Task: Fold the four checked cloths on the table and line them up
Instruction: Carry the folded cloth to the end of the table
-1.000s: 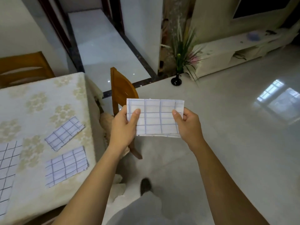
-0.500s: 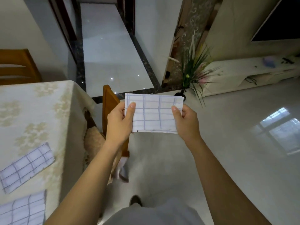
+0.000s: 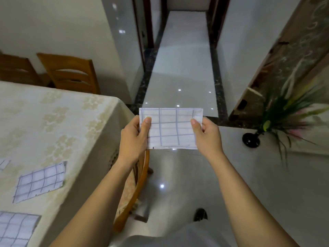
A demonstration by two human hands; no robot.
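Three cloths fully or mostly in view, head view: one held, two on table; a sliver of another at left edge.
Held cloth: checked cloth (image 3: 170, 129) already folded to a small rectangle, layered edges showing at its top right corner; held up in the air over the floor, to the right of the table, not touching it.
L hand: left hand (image 3: 134, 138) pinches the cloth's left edge, thumb on the front, fingers behind; clamped on the cloth.
R hand: right hand (image 3: 206, 136) pinches the right edge the same way; clamped on the cloth.
Table: table (image 3: 53, 122) w/ pale flowered covering, at left of view.
Folded cloth 1: folded cloth (image 3: 40, 181) lies flat near the table's right edge, turned at an angle.
Folded cloth 2: second folded cloth (image 3: 15, 229) at bottom left, partly cut off by the frame, just apart from cloth 1.
Sliver: cloth corner (image 3: 4, 164) at far left edge; too little shows to say folded or not, prob. the fourth.
Done (judged): three folds look finished, incl. the held one.
Left (judged): set held cloth down; fourth cloth's state unclear; the two on the table sit askew, so lining up not yet done.
Nearby: wooden chair (image 3: 140, 184) below the left forearm, between table and open floor.
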